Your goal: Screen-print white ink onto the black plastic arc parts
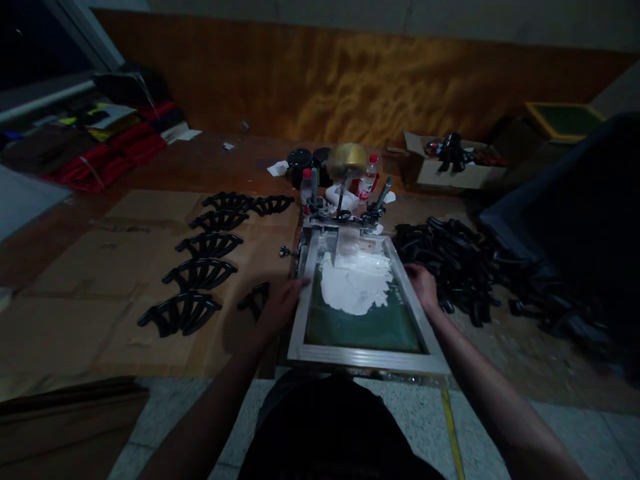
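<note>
A screen printing frame (320,357) with pale metal edges lies in front of me, clamped at its far end. White ink (350,290) is spread over the upper part of its green mesh (365,330). A squeegee (346,248) stands in the ink at the far end, blurred. My left hand (283,307) is closed at the frame's left edge, thumb against it. At the right edge my right hand (423,287) has its fingers curled around the side. What lies under the screen is hidden. One black curved part (255,300) sits beside my left hand.
Black ribbed parts (187,313) stand in a column on cardboard (120,280) at the left. A pile of black parts (450,260) lies to the right. Bottles (367,179) and dark jars stand behind the clamps (373,210). A carton (450,170) stands farther back.
</note>
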{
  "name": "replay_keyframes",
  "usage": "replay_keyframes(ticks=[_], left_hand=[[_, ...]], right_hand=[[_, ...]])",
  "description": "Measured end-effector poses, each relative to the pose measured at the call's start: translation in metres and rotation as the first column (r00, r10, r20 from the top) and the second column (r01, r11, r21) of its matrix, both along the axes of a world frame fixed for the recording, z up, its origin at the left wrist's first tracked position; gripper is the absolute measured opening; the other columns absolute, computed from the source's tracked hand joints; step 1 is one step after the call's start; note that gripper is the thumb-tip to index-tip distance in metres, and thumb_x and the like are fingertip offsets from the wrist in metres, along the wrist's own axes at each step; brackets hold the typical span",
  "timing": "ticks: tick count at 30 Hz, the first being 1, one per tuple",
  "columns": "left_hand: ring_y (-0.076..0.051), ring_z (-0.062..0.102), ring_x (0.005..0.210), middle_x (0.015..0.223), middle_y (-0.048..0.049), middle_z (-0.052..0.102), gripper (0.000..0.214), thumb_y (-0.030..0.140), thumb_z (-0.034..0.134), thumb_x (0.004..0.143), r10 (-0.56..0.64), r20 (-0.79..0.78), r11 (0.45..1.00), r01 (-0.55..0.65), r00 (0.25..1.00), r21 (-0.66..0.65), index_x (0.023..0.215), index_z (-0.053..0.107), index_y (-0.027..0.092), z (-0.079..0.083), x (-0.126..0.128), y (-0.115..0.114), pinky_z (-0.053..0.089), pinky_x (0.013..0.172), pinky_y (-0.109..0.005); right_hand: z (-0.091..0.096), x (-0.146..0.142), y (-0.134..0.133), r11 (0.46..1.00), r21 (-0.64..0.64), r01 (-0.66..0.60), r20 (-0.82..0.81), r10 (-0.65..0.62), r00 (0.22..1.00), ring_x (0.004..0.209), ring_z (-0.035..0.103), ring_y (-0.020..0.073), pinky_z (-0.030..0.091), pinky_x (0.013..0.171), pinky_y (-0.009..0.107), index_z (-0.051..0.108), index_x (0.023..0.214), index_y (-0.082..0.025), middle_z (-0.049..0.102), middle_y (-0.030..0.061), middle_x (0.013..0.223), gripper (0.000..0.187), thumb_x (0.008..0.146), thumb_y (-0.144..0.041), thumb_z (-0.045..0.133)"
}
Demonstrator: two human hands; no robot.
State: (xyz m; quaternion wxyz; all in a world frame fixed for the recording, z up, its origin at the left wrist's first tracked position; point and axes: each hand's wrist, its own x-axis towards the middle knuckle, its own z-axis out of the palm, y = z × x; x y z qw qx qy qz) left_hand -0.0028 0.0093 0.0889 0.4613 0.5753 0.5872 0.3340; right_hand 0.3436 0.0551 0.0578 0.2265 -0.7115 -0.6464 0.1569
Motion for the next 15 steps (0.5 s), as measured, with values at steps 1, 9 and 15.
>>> replay_keyframes(ticks=[1, 9, 15], left_hand=[[-0.027, 0.065, 0.113, 0.120, -0.0086, 0.072, 0.051, 0.047, 0.045, 0.093, 0.000, 0.004, 0.997, 0.000, 1.000, -0.071, 0.132, 0.063, 0.018, -0.015, 0.000, -0.006, 0.052, 0.099, -0.040], [-0.029, 0.050, 0.137, 0.146, -0.0150, 0.056, 0.061, 0.035, 0.053, 0.091, -0.009, -0.068, 0.992, 0.000, 0.998, -0.126, 0.147, 0.046, 0.013, -0.089, 0.008, -0.003, 0.039, 0.115, -0.043], [-0.028, 0.059, 0.128, 0.144, -0.0149, 0.058, 0.061, 0.039, 0.051, 0.092, -0.013, -0.010, 0.983, 0.011, 1.000, -0.184, 0.147, 0.046, 0.014, -0.094, 0.006, -0.004, 0.043, 0.111, -0.044]], right_hand=[[0.006, 0.001, 0.009, 0.998, 0.050, 0.035, 0.020, -0.036, 0.999, 0.107, 0.063, 0.0256, 0.050, 0.097, 0.042, 0.071, 0.114, -0.007, 0.070, 0.0173, 0.108, 0.039, 0.093, -0.016, 0.041], [0.033, -0.103, 0.031, 0.902, -0.178, -0.395, 0.317, 0.432, 0.844, 0.107, 0.060, 0.0278, 0.046, 0.088, 0.033, 0.066, 0.116, -0.016, 0.068, 0.0141, 0.115, 0.031, 0.087, -0.026, 0.063], [0.022, -0.100, -0.026, 0.664, -0.272, -0.697, 0.282, 0.747, 0.602, 0.099, 0.063, 0.0217, 0.044, 0.080, 0.027, 0.069, 0.103, -0.017, 0.071, 0.0102, 0.105, 0.026, 0.081, -0.009, 0.056]])
